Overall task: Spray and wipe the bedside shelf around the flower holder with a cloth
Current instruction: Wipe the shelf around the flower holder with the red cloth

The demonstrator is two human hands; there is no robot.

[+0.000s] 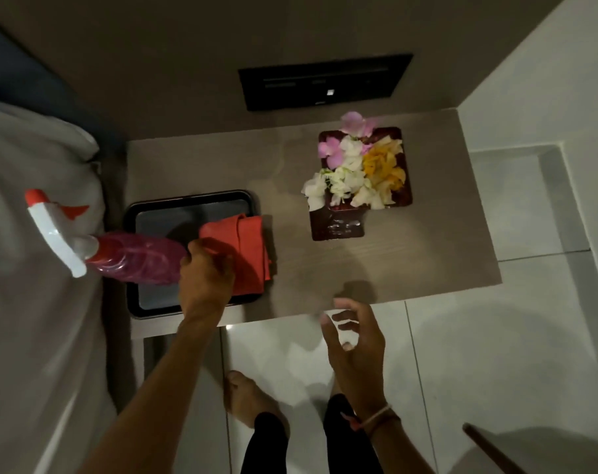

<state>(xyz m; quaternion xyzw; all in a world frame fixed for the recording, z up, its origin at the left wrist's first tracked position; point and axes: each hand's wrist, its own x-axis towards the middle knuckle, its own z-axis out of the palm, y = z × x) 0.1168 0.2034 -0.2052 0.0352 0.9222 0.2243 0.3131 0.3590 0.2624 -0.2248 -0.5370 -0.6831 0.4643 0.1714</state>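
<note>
The bedside shelf [410, 254] is a grey-brown slab; a damp-looking patch shows left of the flower holder. The flower holder [338, 224] is a dark red square dish filled with pink, white and yellow blossoms [359, 169], at the shelf's back right. A folded red cloth [251, 248] lies on the right side of a black tray [188, 200]. My left hand [205, 275] is over the tray, fingers curled onto the cloth's left edge. Just left of that hand stands a pink spray bottle [140, 258] with a white and red trigger head. My right hand [352, 340] hovers open at the shelf's front edge.
A bed with white linen [34, 302] borders the shelf on the left. A black switch panel [325, 80] is set in the wall behind. White floor tiles [496, 354] lie in front and to the right, with my bare foot [246, 398] on them. A dark stick [489, 449] crosses the lower right.
</note>
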